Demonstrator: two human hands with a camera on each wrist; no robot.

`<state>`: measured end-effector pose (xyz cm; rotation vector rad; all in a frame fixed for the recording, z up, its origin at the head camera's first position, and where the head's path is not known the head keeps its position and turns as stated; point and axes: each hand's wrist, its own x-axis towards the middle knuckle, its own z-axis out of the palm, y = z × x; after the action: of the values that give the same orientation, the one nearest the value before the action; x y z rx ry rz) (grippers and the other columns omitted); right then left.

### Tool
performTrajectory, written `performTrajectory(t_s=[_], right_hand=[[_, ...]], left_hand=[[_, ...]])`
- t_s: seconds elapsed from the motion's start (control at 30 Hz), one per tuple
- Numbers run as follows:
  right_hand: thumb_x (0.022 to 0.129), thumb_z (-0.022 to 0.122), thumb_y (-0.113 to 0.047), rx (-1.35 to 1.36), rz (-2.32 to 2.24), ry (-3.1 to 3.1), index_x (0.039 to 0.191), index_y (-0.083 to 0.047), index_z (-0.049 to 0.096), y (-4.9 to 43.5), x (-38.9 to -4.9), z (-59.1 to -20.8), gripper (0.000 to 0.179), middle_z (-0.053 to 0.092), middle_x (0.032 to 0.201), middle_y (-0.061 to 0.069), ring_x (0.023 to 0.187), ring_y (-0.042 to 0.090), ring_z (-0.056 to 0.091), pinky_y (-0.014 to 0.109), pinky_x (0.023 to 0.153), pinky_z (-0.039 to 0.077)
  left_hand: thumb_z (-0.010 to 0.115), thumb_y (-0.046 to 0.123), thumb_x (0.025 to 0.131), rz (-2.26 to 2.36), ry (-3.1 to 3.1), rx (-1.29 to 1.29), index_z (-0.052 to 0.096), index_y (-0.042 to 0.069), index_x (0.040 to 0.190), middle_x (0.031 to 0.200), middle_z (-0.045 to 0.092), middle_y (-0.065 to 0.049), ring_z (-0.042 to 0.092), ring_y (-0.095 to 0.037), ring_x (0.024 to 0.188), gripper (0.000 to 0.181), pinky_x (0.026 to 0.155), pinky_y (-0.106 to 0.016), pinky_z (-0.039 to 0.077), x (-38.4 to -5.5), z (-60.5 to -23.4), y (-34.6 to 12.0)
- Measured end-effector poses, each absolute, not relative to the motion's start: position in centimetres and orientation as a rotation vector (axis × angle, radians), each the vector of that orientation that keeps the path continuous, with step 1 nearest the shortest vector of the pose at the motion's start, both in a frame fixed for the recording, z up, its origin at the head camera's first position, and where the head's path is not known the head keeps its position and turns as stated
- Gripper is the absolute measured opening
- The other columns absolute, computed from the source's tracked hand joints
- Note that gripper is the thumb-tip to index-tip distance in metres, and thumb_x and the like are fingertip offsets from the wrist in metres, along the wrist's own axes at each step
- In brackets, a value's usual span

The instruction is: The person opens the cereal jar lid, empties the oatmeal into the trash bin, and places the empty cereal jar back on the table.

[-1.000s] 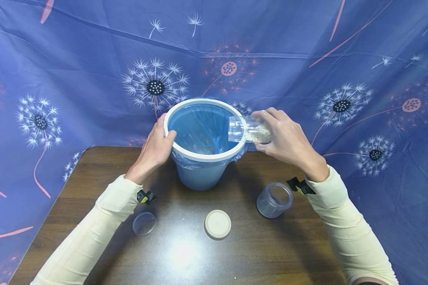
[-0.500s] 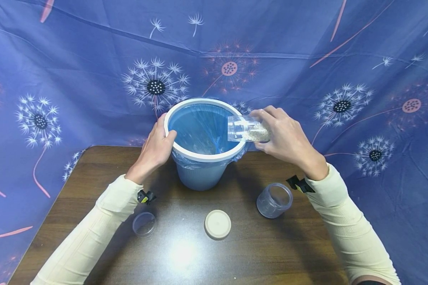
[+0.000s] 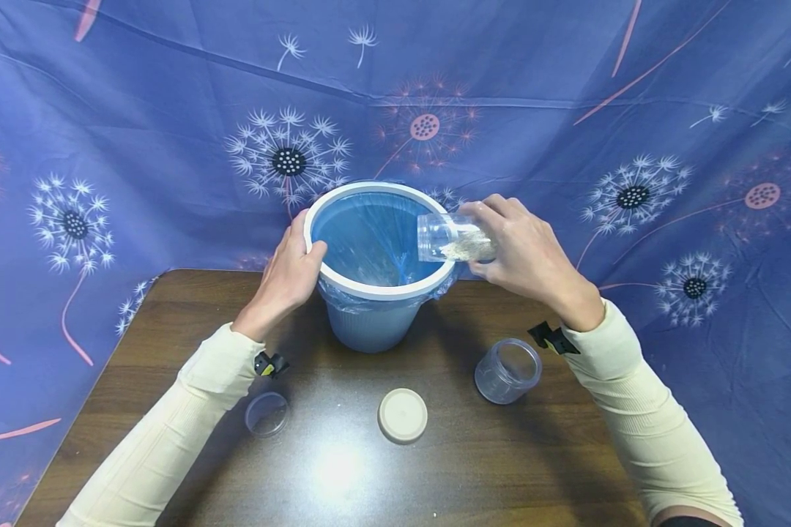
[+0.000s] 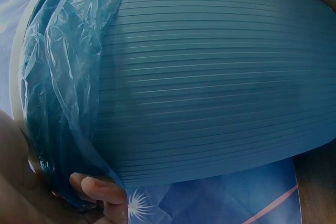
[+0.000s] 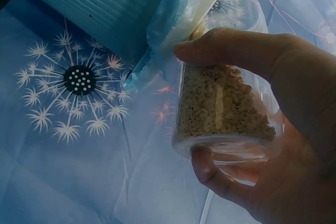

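Note:
A blue ribbed trash bin (image 3: 372, 326) with a white rim stands on the table, lined with a thin blue plastic bag (image 4: 71, 72) folded over its edge. My left hand (image 3: 283, 271) grips the rim at the left, thumb inside, some fingertips showing under the bag in the left wrist view. My right hand (image 3: 530, 252) holds a clear jar (image 3: 433, 238) tipped nearly on its side, its lidless mouth over the bin's right rim. Pale crumbly granules (image 5: 223, 100) lie along the jar's lower wall and toward its base.
An open clear jar (image 3: 506, 372) stands right of the bin. On the table (image 3: 501, 468) nearer me lie a cream round lid (image 3: 402, 416) and a clear round lid (image 3: 266, 414). A blue dandelion-print cloth (image 3: 521, 66) hangs right behind the bin.
My right hand has moved slightly left, taking the jar's mouth further over the bin. The granules have slid toward the mouth. My left hand and the bin look unmoved.

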<state>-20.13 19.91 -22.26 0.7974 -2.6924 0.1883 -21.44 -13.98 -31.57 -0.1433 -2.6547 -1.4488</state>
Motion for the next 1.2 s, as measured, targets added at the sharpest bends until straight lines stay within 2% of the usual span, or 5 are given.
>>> performTrajectory(t_s=[0.4, 0.83, 1.2], right_hand=[[0.074, 0.090, -0.009, 0.802, 0.175, -2.680, 0.141, -0.011, 0.065, 19.89, -20.19, -22.22, 0.071, 0.065, 0.128, 0.014, 0.109, 0.037, 0.060, 0.058, 0.073, 0.055], [0.075, 0.089, -0.009, 0.803, 0.149, -2.682, 0.142, -0.011, 0.065, 19.87, -20.22, -22.07, 0.071, 0.064, 0.128, 0.014, 0.110, 0.038, 0.060, 0.058, 0.076, 0.055], [0.074, 0.092, -0.010, 0.816, 0.137, -2.682, 0.143, -0.010, 0.064, 19.83, -20.19, -22.01, 0.075, 0.064, 0.127, 0.015, 0.107, 0.037, 0.060, 0.057, 0.077, 0.056]], left_hand=[[0.046, 0.026, 0.104, -1.444, -2.652, -0.137, 0.024, 0.010, 0.170, 0.166, 0.040, -0.022, 0.039, -0.040, 0.153, 0.071, 0.124, -0.058, 0.032, -21.40, -31.59, -13.93], [0.046, 0.027, 0.105, -1.443, -2.655, -0.135, 0.024, 0.011, 0.171, 0.165, 0.040, -0.021, 0.039, -0.039, 0.153, 0.071, 0.124, -0.059, 0.032, -21.30, -31.59, -13.94], [0.046, 0.027, 0.106, -1.449, -2.658, -0.131, 0.023, 0.011, 0.171, 0.166, 0.040, -0.021, 0.038, -0.039, 0.154, 0.071, 0.124, -0.059, 0.031, -21.29, -31.56, -13.91]])
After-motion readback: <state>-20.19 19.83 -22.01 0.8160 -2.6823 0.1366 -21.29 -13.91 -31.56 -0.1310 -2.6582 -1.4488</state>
